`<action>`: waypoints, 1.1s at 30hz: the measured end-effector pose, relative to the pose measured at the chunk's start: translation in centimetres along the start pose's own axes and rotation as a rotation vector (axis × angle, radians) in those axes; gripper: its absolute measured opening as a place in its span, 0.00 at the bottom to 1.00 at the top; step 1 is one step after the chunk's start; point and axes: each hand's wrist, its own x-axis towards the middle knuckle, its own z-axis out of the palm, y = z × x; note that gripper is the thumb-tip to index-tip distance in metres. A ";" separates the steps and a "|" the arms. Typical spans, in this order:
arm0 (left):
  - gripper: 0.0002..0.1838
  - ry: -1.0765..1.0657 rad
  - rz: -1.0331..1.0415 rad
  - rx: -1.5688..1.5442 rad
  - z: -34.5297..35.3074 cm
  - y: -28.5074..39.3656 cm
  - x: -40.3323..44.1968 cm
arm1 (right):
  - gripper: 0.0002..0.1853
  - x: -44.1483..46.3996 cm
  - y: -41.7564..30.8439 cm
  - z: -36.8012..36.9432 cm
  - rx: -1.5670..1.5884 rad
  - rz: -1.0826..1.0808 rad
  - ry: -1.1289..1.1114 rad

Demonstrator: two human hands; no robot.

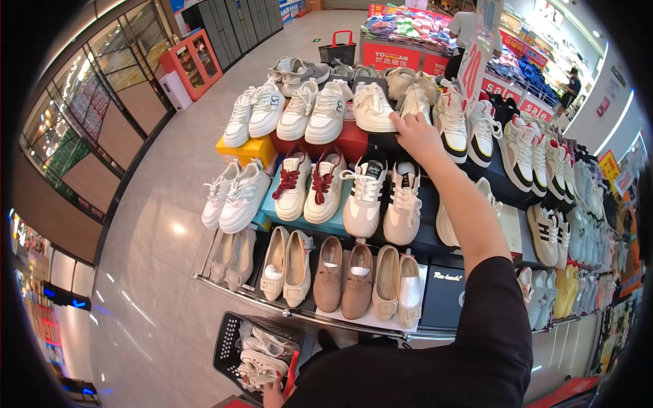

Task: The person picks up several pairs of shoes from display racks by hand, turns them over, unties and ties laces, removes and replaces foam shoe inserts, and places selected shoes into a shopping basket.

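Observation:
My right hand (416, 138) reaches to the top row of a shoe display, its fingers closed over the toe of a white sneaker (414, 103). A matching white sneaker (372, 109) stands just to the left, against the thumb side of this hand. Low down, my left hand (273, 396) is at the near side of a black shopping basket (230, 343), beside its red handle (292, 374). White sneakers (258, 367) lie in that basket, close to the left fingertips. Most of the left fingers are hidden, so their grip cannot be made out.
Below the top row stand sneakers with dark red laces (324, 187), striped sneakers (365, 197) and brown shoes (328, 275). A metal rail (292, 314) edges the display. Behind are another basket (338, 51), a clothing bin (391, 56) and a person (462, 27).

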 end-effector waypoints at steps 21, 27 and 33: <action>0.55 -0.946 0.661 -1.735 -8.1 38.3 9.8 | 0.21 -25.7 -13.5 -19.4 0.335 -0.184 0.296; 0.45 -1.014 0.353 -1.792 -1.7 34.4 13.0 | 0.24 -32.4 -17.4 -14.3 0.569 0.156 0.203; 0.49 -1.099 0.412 -1.727 -1.1 34.5 16.0 | 0.33 -34.4 -18.6 -8.5 1.544 1.231 0.296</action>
